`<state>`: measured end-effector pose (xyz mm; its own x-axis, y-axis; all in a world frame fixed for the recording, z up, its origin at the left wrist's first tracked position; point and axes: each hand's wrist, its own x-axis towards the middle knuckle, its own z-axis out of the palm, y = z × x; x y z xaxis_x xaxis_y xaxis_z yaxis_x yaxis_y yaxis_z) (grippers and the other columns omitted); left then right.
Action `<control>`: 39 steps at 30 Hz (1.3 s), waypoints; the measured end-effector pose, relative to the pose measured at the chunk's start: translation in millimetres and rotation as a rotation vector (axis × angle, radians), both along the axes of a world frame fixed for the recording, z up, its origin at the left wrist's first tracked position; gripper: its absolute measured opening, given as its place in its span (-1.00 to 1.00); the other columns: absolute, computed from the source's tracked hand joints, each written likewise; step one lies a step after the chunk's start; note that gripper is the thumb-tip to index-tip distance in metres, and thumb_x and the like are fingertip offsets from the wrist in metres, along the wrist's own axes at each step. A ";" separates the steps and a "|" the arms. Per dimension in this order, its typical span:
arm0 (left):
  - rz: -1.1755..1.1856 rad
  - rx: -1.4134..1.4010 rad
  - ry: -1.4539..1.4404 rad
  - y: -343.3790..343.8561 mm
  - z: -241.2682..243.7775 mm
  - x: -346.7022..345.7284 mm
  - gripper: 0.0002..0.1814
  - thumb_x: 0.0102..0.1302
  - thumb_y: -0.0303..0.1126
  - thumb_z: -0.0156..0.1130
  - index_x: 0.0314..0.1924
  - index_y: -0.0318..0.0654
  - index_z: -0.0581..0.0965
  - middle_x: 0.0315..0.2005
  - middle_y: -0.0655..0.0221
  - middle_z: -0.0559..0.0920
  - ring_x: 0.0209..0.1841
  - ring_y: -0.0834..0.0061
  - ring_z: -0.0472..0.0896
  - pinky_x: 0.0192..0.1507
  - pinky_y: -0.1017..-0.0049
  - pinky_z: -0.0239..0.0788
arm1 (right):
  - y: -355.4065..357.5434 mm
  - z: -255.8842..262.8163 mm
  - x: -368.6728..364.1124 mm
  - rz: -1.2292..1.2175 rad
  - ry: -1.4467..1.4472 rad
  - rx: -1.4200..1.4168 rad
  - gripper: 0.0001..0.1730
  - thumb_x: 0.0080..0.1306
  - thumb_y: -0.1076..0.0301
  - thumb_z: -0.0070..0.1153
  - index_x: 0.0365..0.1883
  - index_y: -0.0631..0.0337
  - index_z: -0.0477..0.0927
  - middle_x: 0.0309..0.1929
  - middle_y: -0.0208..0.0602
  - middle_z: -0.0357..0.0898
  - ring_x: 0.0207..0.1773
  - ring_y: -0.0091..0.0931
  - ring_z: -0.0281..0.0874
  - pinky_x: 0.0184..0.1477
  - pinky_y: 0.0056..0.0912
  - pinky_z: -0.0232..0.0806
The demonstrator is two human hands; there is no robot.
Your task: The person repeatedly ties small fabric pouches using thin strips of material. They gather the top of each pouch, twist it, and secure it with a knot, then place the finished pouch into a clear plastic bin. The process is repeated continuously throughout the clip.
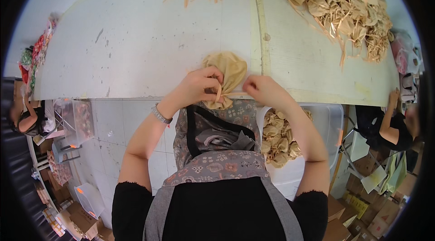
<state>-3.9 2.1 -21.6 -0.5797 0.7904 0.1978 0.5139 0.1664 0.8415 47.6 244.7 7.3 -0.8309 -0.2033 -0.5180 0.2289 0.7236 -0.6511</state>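
A tan fabric pouch lies at the table's near edge, its rounded body on the tabletop and its gathered neck towards me. My left hand grips the neck, with a loop of peach ribbon by its fingers. To the right of the pouch, my right hand pinches the ribbon's other end, drawn out sideways from the neck; its fingertips are partly hidden.
Across the white table, a large heap of tan pouches with ribbons covers the far right. Below the edge, finished-looking pouches fill a clear plastic bin. People sit at both sides, one at left, one at right.
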 end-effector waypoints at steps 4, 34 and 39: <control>0.010 -0.038 0.060 -1.0 -4.0 0.8 -0.63 -0.08 -0.35 0.52 -0.55 -0.28 0.42 -0.26 0.48 0.52 -0.39 0.50 0.54 -0.35 0.54 0.40 | -9.9 5.5 0.8 0.225 -0.144 -0.261 -0.74 0.28 0.29 0.15 -0.18 0.28 0.66 -0.40 -0.26 0.64 -0.31 -0.48 0.57 -0.25 -0.43 0.40; 0.298 0.163 -0.596 24.4 2.8 -11.5 -0.90 0.14 -0.50 0.34 -0.45 -0.35 0.58 -0.06 0.23 0.66 -0.22 0.52 0.64 -0.32 0.57 0.50 | -25.7 -24.0 -18.6 -0.135 0.676 -0.359 -0.88 0.06 0.39 0.30 -0.44 0.16 0.60 -0.40 -0.33 0.52 -0.39 -0.33 0.54 -0.33 -0.36 0.42; 0.432 -0.092 0.876 30.6 44.4 -10.8 -0.80 -0.22 -0.50 0.28 -0.52 -0.24 0.45 -0.03 0.30 0.65 -0.06 0.25 0.62 -0.34 0.43 0.55 | 20.1 23.8 4.0 0.055 0.854 -0.068 -0.87 0.04 0.48 0.29 -0.50 0.23 0.55 -0.44 -0.31 0.50 -0.35 -0.35 0.50 -0.22 -0.37 0.38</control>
<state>-14.7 32.7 22.8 -0.5004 0.5782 0.6445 0.8297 0.5329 0.1662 51.5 264.9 31.1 -0.9185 -0.2628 0.2953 -0.3939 0.6722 -0.6269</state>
